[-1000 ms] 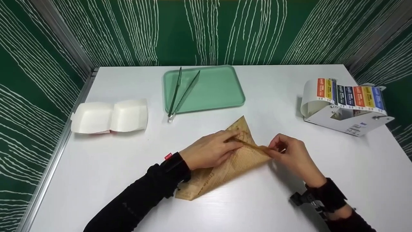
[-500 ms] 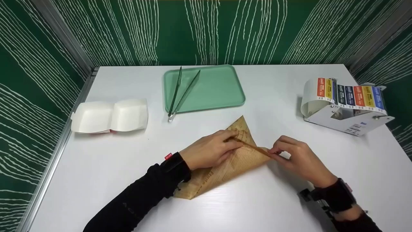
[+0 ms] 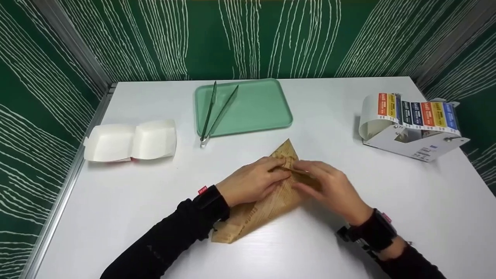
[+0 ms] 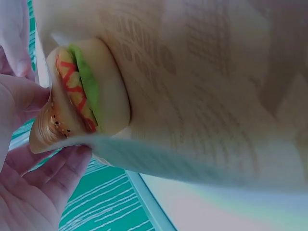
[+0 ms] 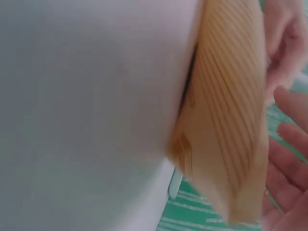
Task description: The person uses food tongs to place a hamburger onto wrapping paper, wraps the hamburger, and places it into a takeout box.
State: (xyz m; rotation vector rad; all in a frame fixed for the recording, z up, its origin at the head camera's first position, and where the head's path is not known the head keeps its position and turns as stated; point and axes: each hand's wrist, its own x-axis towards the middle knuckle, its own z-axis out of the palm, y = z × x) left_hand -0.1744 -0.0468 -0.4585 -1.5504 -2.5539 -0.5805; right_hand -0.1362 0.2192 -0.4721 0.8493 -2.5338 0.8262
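A sheet of brown printed wrapping paper (image 3: 271, 209) lies folded on the table, its pointed corner to the back. Inside it sits a burger (image 4: 108, 86) with a sesame bun, green lettuce and a filling striped red; from the head view it is hidden. My left hand (image 3: 254, 180) grips the wrapped burger, thumb on one side and fingers (image 4: 62, 173) on the other. On the right flap of the paper lies my right hand (image 3: 335, 188), its fingers nearly straight and slightly blurred, close by the left fingertips. The right wrist view shows those fingers (image 5: 291, 106) spread beside the paper.
An opened white paper box (image 3: 153, 141) stands on the white table (image 3: 193, 255) at the left. Metal tongs (image 3: 221, 116) lie on a green tray (image 3: 255, 112) at the back. A white rack of coloured labels (image 3: 410, 128) stands at the right.
My right hand has moved left, from pinching the paper's right corner out to the side to lying over the flap, now folded in. My left hand keeps its hold.
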